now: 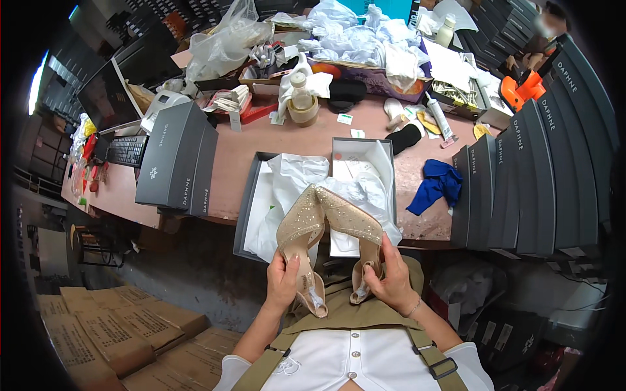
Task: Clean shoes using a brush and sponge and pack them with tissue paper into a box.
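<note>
My left hand (285,279) grips a beige, glittery high-heeled shoe (301,229) by its heel end. A matching second shoe (355,221) is held in my right hand (389,277), and the two pointed toes meet above my lap. Just beyond them an open grey shoe box (250,195) and its lid (362,144) lie on the table edge, lined with white tissue paper (291,179).
Grey shoe boxes (178,156) stand at left and a long row of them (528,182) at right. A blue cloth (437,186), tape roll with bottle (302,104), keyboard (127,150), orange tape dispenser (521,88) and plastic bags (352,39) crowd the table. Cardboard cartons (111,332) lie on the floor.
</note>
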Available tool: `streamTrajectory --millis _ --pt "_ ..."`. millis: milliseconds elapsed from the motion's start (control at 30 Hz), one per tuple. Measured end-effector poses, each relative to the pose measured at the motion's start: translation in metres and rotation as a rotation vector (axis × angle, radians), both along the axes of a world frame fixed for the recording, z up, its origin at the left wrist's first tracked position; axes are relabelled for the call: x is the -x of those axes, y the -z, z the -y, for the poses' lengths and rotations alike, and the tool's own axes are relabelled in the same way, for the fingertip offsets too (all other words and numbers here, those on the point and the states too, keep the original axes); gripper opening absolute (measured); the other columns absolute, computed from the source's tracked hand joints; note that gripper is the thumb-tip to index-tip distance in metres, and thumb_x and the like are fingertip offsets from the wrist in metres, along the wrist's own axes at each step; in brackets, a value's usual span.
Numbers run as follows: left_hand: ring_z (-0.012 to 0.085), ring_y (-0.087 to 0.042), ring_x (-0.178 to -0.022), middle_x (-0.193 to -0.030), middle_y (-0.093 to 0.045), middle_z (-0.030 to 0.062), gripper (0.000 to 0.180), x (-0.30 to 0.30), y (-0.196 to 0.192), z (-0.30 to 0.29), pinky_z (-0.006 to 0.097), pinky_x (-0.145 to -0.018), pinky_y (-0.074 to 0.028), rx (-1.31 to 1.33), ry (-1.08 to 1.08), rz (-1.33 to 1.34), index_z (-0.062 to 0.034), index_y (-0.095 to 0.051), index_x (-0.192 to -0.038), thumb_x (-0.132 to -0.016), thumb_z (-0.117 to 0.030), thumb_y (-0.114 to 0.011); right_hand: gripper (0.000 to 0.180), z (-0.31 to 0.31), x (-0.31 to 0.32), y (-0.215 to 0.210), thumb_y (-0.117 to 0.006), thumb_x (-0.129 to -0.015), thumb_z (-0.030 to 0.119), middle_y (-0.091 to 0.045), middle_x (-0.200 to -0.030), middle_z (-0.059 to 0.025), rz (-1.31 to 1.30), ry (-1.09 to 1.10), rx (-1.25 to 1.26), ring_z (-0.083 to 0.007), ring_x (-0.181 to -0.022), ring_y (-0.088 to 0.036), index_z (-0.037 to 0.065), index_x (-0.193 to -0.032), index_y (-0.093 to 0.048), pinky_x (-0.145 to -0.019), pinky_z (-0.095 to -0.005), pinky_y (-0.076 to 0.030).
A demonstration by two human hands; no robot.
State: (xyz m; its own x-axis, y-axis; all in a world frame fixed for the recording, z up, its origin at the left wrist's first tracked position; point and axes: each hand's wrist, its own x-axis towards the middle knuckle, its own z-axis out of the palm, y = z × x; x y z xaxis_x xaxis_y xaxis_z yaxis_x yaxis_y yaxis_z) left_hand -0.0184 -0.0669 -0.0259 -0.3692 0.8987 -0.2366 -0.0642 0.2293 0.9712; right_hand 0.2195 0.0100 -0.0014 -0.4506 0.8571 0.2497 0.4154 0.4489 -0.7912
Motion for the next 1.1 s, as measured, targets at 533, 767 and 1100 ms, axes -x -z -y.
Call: streamTrajectory --millis 533,767,1100 --pt "0.0106 -0.057 -0.090 -0.099 -0.064 0.0109 0.037 0.021 -0.014 -0.004 0.026 -0.081 -0.046 -0.058 0.090 -0.078 0.0024 -0.049 -0.126 -0.095 -0.019 -0.052 0.071 -0.015 -0.004 0.001 -0.057 -0.078 0.004 -0.057 -0.118 -0.0173 -0.247 -0.089 0.387 -0.0242 -0.105 -0.059 -0.003 -0.143 -0.030 -0.091 -0.0323 -0.046" --pt "0.0126 -0.056 -0.066 -0.071 -0.059 0.0058 0.040 0.022 -0.023 -0.030 0.024 -0.063 -0.048 0.232 0.215 0.893 -0.0043 -0.052 -0.105 -0.100 -0.043 -0.041 0.060 -0.036 0.002 0.000 -0.049 -0.088 0.015 -0.061 -0.102 -0.0107 -0.921 -0.303 1.381 -0.0148 -0.082 -0.060 -0.001 -0.144 -0.031 -0.070 -0.0248 -0.049" --pt "0.0085 -0.037 -0.054 -0.069 -0.040 0.0018 0.031 -0.040 -0.020 -0.036 0.021 -0.050 -0.034 0.054 0.301 1.608 0.0007 -0.043 -0.114 -0.102 -0.028 -0.039 0.055 -0.019 0.010 0.065 -0.033 -0.101 0.046 -0.054 -0.088 -0.0102 -1.531 -0.605 1.785 -0.0123 -0.055 -0.046 -0.006 -0.108 -0.050 -0.051 -0.0271 -0.037"
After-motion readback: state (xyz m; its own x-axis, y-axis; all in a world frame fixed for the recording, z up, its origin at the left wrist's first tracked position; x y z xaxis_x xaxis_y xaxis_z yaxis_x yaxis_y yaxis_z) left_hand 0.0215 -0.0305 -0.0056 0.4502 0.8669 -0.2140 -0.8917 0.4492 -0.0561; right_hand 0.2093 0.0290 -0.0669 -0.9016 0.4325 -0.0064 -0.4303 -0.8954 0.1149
